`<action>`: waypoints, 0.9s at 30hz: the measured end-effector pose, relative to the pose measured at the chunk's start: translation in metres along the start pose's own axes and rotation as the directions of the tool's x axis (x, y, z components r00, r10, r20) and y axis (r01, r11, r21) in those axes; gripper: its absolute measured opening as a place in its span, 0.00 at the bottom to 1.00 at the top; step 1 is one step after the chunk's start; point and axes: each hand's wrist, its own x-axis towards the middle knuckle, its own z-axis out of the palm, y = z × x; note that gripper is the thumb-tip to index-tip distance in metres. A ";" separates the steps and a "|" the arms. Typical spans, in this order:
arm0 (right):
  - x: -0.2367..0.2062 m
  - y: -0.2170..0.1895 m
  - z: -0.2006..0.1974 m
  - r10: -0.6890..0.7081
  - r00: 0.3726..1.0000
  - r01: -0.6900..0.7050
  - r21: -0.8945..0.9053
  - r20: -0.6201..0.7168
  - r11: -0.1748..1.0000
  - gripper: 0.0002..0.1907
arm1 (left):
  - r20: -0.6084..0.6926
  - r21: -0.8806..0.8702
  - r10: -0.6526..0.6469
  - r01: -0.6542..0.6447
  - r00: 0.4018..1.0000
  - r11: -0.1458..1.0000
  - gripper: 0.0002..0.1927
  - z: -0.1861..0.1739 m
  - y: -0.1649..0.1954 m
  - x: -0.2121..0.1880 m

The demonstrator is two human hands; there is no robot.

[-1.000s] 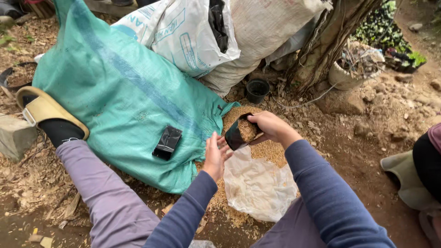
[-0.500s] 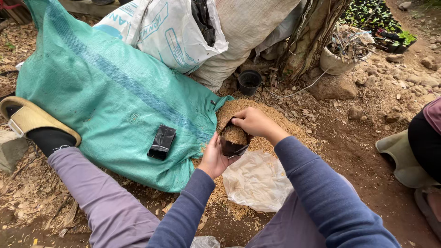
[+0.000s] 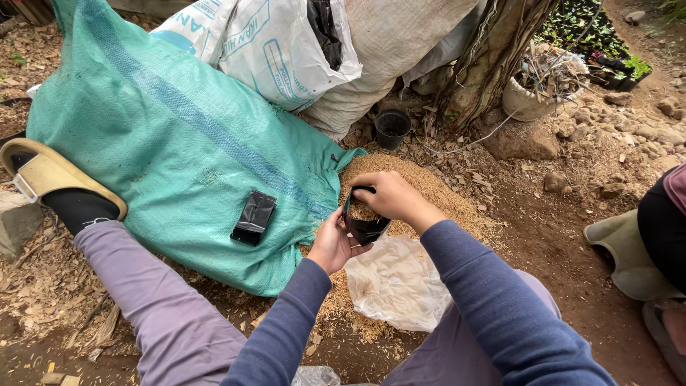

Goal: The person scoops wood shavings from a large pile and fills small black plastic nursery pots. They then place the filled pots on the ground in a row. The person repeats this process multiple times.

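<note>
1. While the person sits on the ground with both arms stretched forward, the left hand (image 3: 334,241) cups the underside of a small black plastic nursery bag (image 3: 363,225), its fingers curled loosely up against the bag's side.
2. The right hand (image 3: 389,198) lies over the top of the same bag, fingers bent down over the rim and closed on it (the thumb is hidden behind the bag).
3. The bag holds tan husk-like material, visible at its open mouth, and it is held just above a heap of pale brown husks (image 3: 421,189) spread on the soil.
4. A crumpled sheet of clear plastic (image 3: 396,282) lies on the ground directly below the hands, partly over the heap.
5. To the left, a large teal woven sack (image 3: 164,143) lies flat, and a folded stack of black plastic bags (image 3: 253,217) rests on it, near the left hand but apart from it.
6. Behind the heap, a small black pot (image 3: 392,128) stands at the foot of a tree trunk (image 3: 493,57), beside a white printed woven sack (image 3: 271,50).
7. The person's left foot, in a black sock and tan sandal (image 3: 50,175), rests at the far left.
</note>
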 end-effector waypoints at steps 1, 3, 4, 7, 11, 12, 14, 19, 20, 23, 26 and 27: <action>0.000 -0.001 0.000 0.014 1.000 -0.014 -0.003 0.015 1.000 0.14 | -0.017 -0.018 -0.004 0.004 1.000 1.000 0.27 -0.001 0.000 0.000; 0.000 -0.002 0.001 0.005 1.000 -0.005 0.007 0.023 1.000 0.14 | -0.053 -0.054 -0.014 0.012 0.998 0.998 0.24 -0.001 0.000 0.000; 0.000 -0.002 0.001 0.001 1.000 -0.001 0.011 0.026 1.000 0.14 | -0.030 -0.078 -0.010 0.008 1.000 0.997 0.24 -0.001 0.000 -0.001; 0.000 -0.003 0.001 -0.101 0.993 0.104 0.054 -0.059 0.993 0.14 | 0.043 -0.133 0.028 -0.022 0.999 0.991 0.25 0.000 0.000 -0.003; -0.001 -0.004 -0.008 -0.043 0.971 0.035 -0.034 -0.233 0.999 0.18 | 0.014 -0.198 0.128 -0.123 0.992 0.972 0.25 0.001 0.001 -0.006; -0.002 -0.005 -0.012 0.068 0.967 -0.084 -0.058 -0.244 0.995 0.21 | -0.023 -0.222 0.149 -0.150 0.989 0.963 0.24 0.002 0.002 -0.007; -0.002 -0.005 -0.018 0.274 0.949 -0.290 -0.095 -0.156 0.952 0.27 | -0.062 -0.247 0.190 -0.200 0.980 0.948 0.23 0.002 0.003 -0.008; -0.007 -0.005 -0.020 0.360 0.930 -0.336 -0.215 0.080 0.917 0.25 | -0.064 -0.291 0.263 -0.270 0.963 0.918 0.24 0.001 0.002 -0.007; -0.007 -0.006 -0.019 0.360 0.931 -0.341 -0.218 0.056 0.915 0.21 | -0.064 -0.291 0.264 -0.271 0.962 0.918 0.24 0.001 0.001 -0.006; -0.010 -0.008 -0.017 0.349 0.937 -0.343 -0.225 -0.013 0.912 0.14 | -0.038 -0.307 0.285 -0.283 0.958 0.909 0.22 -0.002 -0.002 -0.003; -0.014 -0.010 -0.018 0.266 0.958 -0.284 -0.259 -0.103 0.923 0.15 | -0.005 -0.318 0.308 -0.294 0.951 0.902 0.21 -0.006 -0.003 0.000; -0.015 -0.011 -0.018 0.208 0.967 -0.243 -0.290 -0.145 0.926 0.15 | 0.005 -0.319 0.313 -0.295 0.950 0.901 0.21 -0.007 -0.004 0.001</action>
